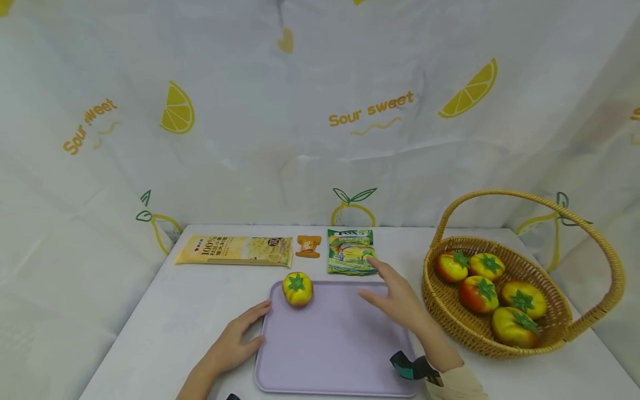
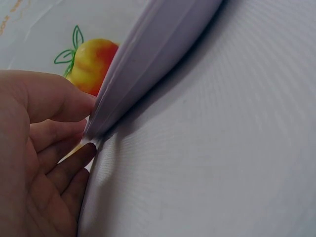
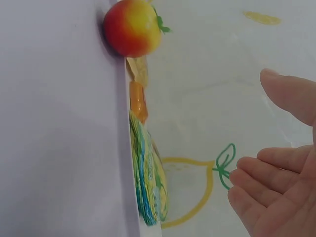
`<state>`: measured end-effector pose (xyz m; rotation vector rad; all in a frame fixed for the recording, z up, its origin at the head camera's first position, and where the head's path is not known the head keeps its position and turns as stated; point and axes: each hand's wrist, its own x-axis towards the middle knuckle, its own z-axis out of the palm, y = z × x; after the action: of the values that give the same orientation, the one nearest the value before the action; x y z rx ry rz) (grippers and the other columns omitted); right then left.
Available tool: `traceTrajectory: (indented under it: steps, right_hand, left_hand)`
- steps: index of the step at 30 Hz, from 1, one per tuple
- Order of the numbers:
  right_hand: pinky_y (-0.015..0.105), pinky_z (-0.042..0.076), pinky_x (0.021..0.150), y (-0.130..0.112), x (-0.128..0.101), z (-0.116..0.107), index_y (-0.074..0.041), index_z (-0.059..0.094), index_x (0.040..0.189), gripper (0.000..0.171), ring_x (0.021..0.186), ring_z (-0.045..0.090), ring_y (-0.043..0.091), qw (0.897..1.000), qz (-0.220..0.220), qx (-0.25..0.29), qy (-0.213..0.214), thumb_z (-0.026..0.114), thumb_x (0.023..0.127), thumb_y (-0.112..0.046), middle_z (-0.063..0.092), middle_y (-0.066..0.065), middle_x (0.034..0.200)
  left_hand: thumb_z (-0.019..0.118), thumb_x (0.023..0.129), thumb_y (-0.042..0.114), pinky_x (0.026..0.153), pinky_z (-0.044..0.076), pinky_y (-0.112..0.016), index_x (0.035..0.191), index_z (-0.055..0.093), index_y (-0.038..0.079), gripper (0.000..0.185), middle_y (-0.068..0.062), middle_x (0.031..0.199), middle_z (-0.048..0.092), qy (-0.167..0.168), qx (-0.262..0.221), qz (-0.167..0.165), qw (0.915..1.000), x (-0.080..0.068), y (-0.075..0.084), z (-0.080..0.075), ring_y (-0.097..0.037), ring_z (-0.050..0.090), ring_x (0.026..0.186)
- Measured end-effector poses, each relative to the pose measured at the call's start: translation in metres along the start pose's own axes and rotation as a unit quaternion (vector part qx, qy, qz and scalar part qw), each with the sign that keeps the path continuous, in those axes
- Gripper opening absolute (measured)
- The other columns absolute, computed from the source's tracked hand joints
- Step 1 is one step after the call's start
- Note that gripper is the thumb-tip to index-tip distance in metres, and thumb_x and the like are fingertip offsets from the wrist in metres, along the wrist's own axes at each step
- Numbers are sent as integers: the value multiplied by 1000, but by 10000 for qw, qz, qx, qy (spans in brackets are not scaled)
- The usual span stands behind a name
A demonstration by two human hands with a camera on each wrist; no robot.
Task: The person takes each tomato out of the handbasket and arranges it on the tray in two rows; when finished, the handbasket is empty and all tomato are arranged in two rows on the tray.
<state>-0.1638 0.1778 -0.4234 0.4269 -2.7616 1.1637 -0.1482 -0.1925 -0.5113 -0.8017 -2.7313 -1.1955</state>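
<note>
A lavender tray (image 1: pixel 340 344) lies on the white table, with one yellow-and-red tomato (image 1: pixel 297 289) at its far left corner. At the tray's left edge rests my left hand (image 1: pixel 232 341), thumb and fingertips at the rim; the left wrist view shows the thumb (image 2: pixel 64 98) against the side wall. My right hand (image 1: pixel 400 300) hovers over the tray's right side, holding nothing, thumb and fingers spread apart. Its fingertips overlap the green candy bag (image 1: pixel 350 253) in the head view. In the right wrist view the palm (image 3: pixel 281 192) faces the tray's far edge.
Right of the tray stands a wicker basket (image 1: pixel 447 325) with a tall arched handle, holding several tomatoes (image 1: pixel 478 294). Along the back lie a yellow pasta packet (image 1: pixel 240 250) and a small orange packet (image 1: pixel 308 246). A lemon-print curtain (image 1: pixel 250 139) hangs behind the table.
</note>
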Motion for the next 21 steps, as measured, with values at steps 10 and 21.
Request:
traceTrajectory:
  steps: [10, 21]
  right_hand:
    - [38, 43, 107, 30, -38, -54, -4, 39, 142, 66, 124, 48, 41, 9987, 229, -141, 432, 67, 88, -28, 44, 18, 143]
    - [25, 48, 98, 77, -64, -110, 4, 31, 144, 71, 115, 46, 52, 9935, 559, -679, 727, 65, 90, -26, 41, 31, 140]
  left_hand:
    - [67, 83, 18, 112, 34, -42, 136, 52, 13, 56, 1, 146, 45, -105, -50, -209, 9997, 1, 4, -1, -23, 40, 136]
    - [64, 85, 20, 110, 37, -37, 134, 53, 10, 52, -5, 144, 48, 119, 151, 284, 9994, 0, -1, 1, -28, 44, 132]
